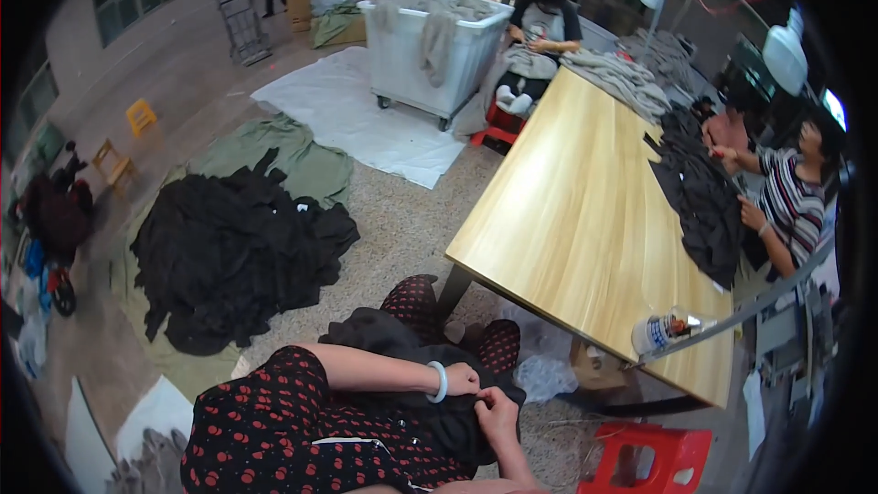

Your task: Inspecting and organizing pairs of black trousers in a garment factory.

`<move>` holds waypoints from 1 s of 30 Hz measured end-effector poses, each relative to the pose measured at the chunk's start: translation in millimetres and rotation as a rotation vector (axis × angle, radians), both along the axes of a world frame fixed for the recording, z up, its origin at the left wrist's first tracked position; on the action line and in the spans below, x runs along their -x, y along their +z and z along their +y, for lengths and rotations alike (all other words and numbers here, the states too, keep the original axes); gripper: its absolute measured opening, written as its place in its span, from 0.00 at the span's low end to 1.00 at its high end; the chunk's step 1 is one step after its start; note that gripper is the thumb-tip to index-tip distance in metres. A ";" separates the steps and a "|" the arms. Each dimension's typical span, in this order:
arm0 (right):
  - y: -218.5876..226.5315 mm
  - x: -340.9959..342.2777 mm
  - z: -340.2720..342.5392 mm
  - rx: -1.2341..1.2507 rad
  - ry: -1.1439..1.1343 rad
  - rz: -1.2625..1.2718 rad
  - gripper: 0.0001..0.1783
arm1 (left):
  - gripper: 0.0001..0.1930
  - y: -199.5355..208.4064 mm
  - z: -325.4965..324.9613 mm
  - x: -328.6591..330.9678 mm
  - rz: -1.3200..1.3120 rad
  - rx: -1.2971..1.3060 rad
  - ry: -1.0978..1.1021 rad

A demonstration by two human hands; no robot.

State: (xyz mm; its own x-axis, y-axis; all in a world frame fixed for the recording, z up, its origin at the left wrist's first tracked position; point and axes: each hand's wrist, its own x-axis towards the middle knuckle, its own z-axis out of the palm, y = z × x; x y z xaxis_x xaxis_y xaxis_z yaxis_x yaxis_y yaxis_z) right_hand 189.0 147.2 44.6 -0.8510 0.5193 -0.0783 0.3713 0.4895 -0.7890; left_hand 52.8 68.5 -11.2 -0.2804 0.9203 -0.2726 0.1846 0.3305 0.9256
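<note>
A plain black garment (459,437) lies bunched across my lap, with part of it spilling over my left knee. My left hand (465,379), a pale bangle at its wrist, has its fingers closed at the garment's upper edge. Close beside it, my right hand (497,414) pinches the same dark cloth, thumb and finger together. The two hands almost touch. Whatever small detail sits between the fingertips is too small to make out.
A heap of black garments (233,256) lies on a green cloth ahead left. The wooden table (549,220) stands right, holding a plastic jar (651,334). A red stool (645,457) is near my right. A white wheeled bin (412,55) stands beyond; co-workers handle cloth around the table.
</note>
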 end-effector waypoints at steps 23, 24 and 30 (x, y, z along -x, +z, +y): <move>7.9 -5.4 -3.8 -0.288 0.108 0.003 0.05 | 0.14 31.8 -16.4 -23.0 0.491 -0.115 -0.152; 10.6 -4.0 -4.7 -0.287 0.103 -0.006 0.05 | 0.13 30.6 -15.9 -23.7 0.482 -0.107 -0.124; 8.0 -4.1 -5.8 -0.285 0.088 -0.020 0.06 | 0.12 25.2 -13.8 -27.9 0.496 -0.078 -0.087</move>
